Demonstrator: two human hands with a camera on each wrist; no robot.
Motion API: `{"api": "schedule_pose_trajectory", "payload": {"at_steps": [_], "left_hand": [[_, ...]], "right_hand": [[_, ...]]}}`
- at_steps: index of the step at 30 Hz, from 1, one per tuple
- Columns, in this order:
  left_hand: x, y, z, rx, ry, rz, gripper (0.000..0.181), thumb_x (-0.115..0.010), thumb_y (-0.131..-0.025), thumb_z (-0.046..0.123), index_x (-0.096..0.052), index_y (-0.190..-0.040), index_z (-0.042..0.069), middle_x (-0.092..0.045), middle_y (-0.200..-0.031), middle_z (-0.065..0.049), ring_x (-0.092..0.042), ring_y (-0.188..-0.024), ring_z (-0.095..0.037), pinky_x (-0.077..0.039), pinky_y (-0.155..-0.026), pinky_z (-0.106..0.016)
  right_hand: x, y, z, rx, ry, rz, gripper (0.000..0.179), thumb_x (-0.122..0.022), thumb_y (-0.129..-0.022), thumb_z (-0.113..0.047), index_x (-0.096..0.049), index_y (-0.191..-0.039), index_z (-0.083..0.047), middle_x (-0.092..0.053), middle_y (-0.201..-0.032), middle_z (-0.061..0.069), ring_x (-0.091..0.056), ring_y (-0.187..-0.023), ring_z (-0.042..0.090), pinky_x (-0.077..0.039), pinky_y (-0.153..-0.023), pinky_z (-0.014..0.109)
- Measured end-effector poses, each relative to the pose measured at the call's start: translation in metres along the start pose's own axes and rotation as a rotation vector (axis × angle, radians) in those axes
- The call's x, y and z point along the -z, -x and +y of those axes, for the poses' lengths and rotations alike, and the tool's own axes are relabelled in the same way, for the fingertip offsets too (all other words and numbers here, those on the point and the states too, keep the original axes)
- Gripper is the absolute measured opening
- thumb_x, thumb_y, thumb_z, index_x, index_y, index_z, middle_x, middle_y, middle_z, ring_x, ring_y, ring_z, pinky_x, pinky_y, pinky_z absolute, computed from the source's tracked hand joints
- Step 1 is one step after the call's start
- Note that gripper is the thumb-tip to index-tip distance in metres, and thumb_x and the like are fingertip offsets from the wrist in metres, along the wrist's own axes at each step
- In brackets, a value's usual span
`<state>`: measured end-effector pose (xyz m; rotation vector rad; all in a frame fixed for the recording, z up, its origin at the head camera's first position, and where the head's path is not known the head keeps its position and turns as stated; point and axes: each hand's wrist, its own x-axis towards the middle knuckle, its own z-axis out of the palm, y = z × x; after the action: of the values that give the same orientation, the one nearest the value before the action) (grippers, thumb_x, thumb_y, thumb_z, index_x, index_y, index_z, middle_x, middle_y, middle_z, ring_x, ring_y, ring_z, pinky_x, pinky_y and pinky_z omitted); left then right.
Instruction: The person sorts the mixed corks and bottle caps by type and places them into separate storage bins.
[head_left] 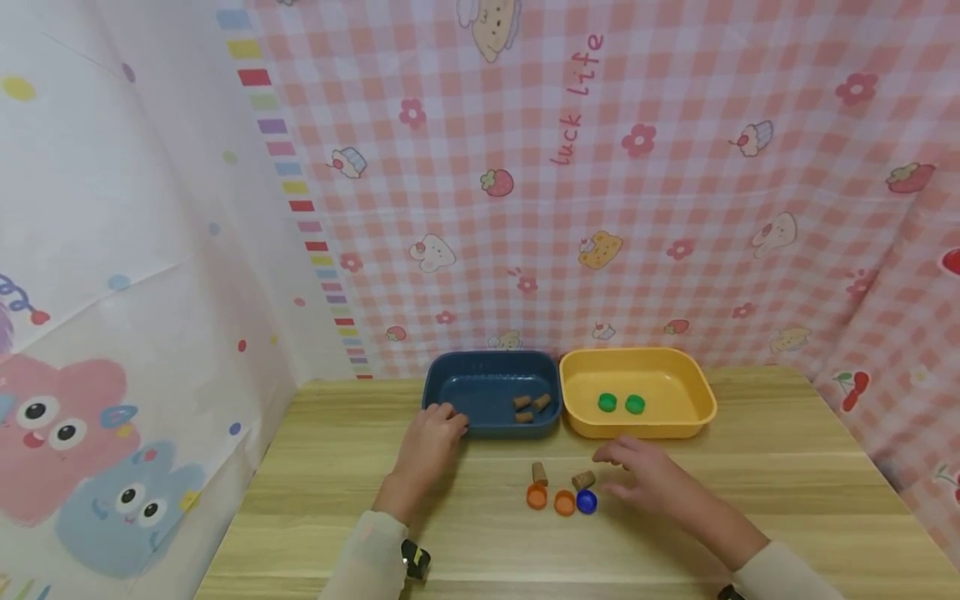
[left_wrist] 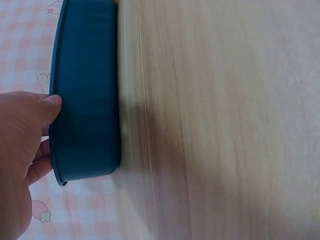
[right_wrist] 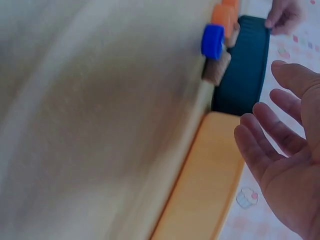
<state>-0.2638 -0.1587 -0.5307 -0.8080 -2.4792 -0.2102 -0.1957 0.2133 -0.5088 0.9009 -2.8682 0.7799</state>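
My left hand (head_left: 433, 437) grips the near left rim of a dark blue tray (head_left: 491, 432). In the left wrist view its thumb (left_wrist: 53, 100) lies on the tray's outer side, with the other fingers behind the rim. Three corks (head_left: 522, 402) lie inside this tray. My right hand (head_left: 643, 475) hovers in front of the yellow tray (head_left: 637, 431), fingers spread and holding nothing. Just left of it on the table are a cork (head_left: 582, 480) and a blue bottle cap (head_left: 587, 502). Two orange caps (head_left: 565, 502) and another cork (head_left: 539, 474) lie farther left.
Two green caps (head_left: 607, 402) are in the yellow tray, which stands against the blue one's right side. Both trays are at the back of the wooden table (head_left: 315, 492), before a pink checked cloth (head_left: 525, 208). A white printed cloth (head_left: 150, 250) hangs on the left.
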Motion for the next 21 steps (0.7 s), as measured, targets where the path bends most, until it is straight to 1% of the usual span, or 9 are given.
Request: {"api": "schedule_pose_trajectory", "payload": {"at_steps": [2, 5, 8, 10, 14, 18, 21], "left_hand": [[0.000, 0.001, 0.000, 0.001, 0.002, -0.004, 0.006, -0.073, -0.094, 0.012, -0.079, -0.094, 0.012, -0.066, -0.083, -0.005, -0.058, -0.073, -0.025, -0.046, -0.064, -0.035], [0.000, 0.001, 0.000, 0.004, 0.001, -0.003, 0.005, -0.074, -0.093, 0.012, -0.079, -0.095, 0.011, -0.067, -0.084, -0.004, -0.059, -0.074, -0.024, -0.047, -0.065, -0.036], [0.000, 0.001, 0.000, 0.004, -0.002, -0.002, 0.005, -0.075, -0.093, 0.012, -0.079, -0.095, 0.011, -0.066, -0.083, -0.004, -0.058, -0.074, -0.024, -0.047, -0.065, -0.036], [0.000, 0.001, 0.000, 0.003, -0.006, 0.000, 0.005, -0.074, -0.094, 0.013, -0.079, -0.095, 0.010, -0.066, -0.083, -0.005, -0.058, -0.073, -0.024, -0.046, -0.065, -0.035], [-0.001, 0.001, 0.001, 0.002, -0.013, 0.010, 0.006, -0.073, -0.095, 0.013, -0.078, -0.094, 0.010, -0.066, -0.083, -0.005, -0.058, -0.073, -0.024, -0.046, -0.064, -0.035], [-0.002, 0.001, 0.001, 0.002, -0.023, 0.025, 0.005, -0.075, -0.094, 0.013, -0.078, -0.092, 0.010, -0.066, -0.082, -0.004, -0.057, -0.072, -0.024, -0.046, -0.063, -0.034], [-0.002, 0.001, 0.001, 0.004, -0.029, 0.030, 0.005, -0.076, -0.093, 0.014, -0.077, -0.091, 0.010, -0.065, -0.082, -0.004, -0.057, -0.072, -0.023, -0.045, -0.063, -0.034]], "right_hand": [[-0.005, 0.001, -0.003, 0.010, 0.019, -0.007, 0.031, -0.082, -0.087, -0.019, -0.072, -0.116, -0.014, -0.069, -0.113, -0.001, -0.067, -0.102, 0.019, -0.058, -0.089, 0.038], [-0.012, 0.003, -0.007, -0.008, 0.019, -0.032, 0.032, -0.082, -0.088, -0.023, -0.072, -0.117, -0.018, -0.068, -0.114, -0.005, -0.066, -0.104, 0.015, -0.057, -0.092, 0.040], [-0.018, 0.004, -0.011, -0.034, -0.012, -0.070, 0.031, -0.082, -0.089, -0.027, -0.071, -0.118, -0.023, -0.066, -0.116, -0.008, -0.065, -0.106, 0.014, -0.057, -0.094, 0.040], [-0.021, 0.005, -0.013, -0.044, -0.030, -0.087, 0.031, -0.081, -0.089, -0.028, -0.071, -0.118, -0.024, -0.064, -0.118, -0.007, -0.064, -0.107, 0.014, -0.057, -0.094, 0.040], [-0.026, 0.005, -0.015, -0.052, -0.040, -0.096, 0.034, -0.082, -0.088, -0.028, -0.070, -0.120, -0.022, -0.062, -0.119, -0.005, -0.063, -0.104, 0.011, -0.057, -0.092, 0.038], [-0.031, 0.005, -0.014, -0.063, -0.042, -0.110, 0.037, -0.083, -0.088, -0.028, -0.070, -0.121, -0.021, -0.061, -0.117, -0.005, -0.060, -0.100, 0.006, -0.057, -0.089, 0.033], [-0.034, 0.004, -0.013, -0.054, -0.039, -0.117, 0.038, -0.083, -0.087, -0.027, -0.070, -0.122, -0.019, -0.060, -0.114, -0.005, -0.059, -0.096, 0.004, -0.057, -0.085, 0.031]]}}
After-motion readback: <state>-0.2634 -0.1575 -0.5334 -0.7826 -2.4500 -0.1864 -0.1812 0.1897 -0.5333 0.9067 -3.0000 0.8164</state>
